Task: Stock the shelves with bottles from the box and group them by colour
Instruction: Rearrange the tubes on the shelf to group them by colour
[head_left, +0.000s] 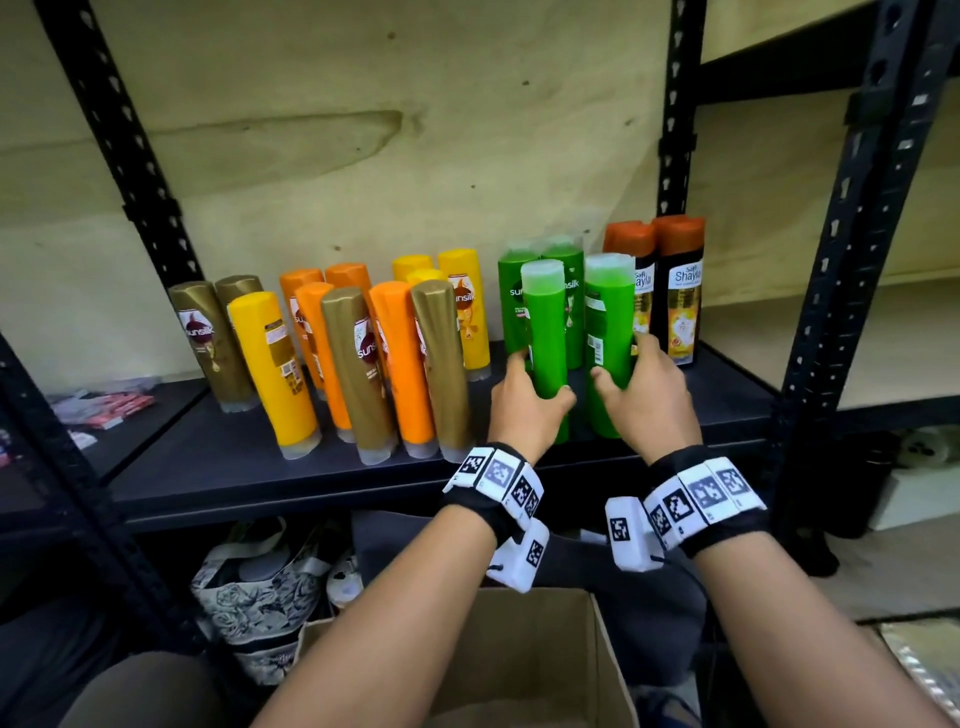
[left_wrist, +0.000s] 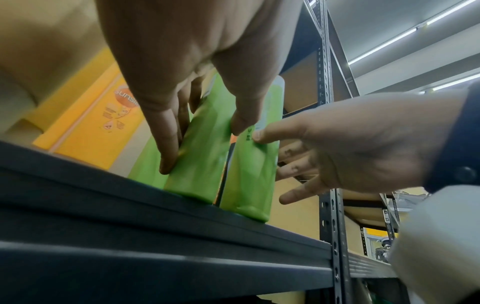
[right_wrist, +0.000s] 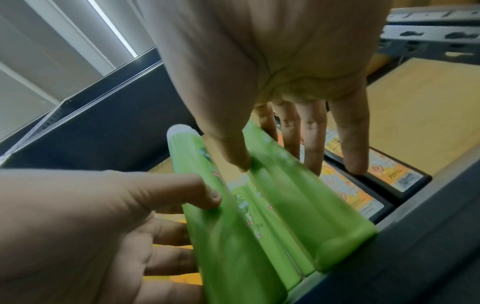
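Note:
Two green bottles stand near the front of the dark shelf (head_left: 249, 462). My left hand (head_left: 540, 376) grips the left green bottle (head_left: 544, 332), thumb on one side and fingers on the other; the left wrist view shows this left green bottle (left_wrist: 200, 156) with its base on the board. My right hand (head_left: 621, 358) holds the right green bottle (head_left: 608, 332) between thumb and straight fingers, and the right wrist view shows that right green bottle (right_wrist: 298, 205) too. Two more green bottles (head_left: 511, 306) stand right behind. The cardboard box (head_left: 602, 639) sits below my arms.
To the left stand mixed gold, yellow and orange bottles (head_left: 363, 358), several of them. Two black bottles with orange caps (head_left: 675, 291) stand against the right upright (head_left: 831, 291). Bags lie on the level below.

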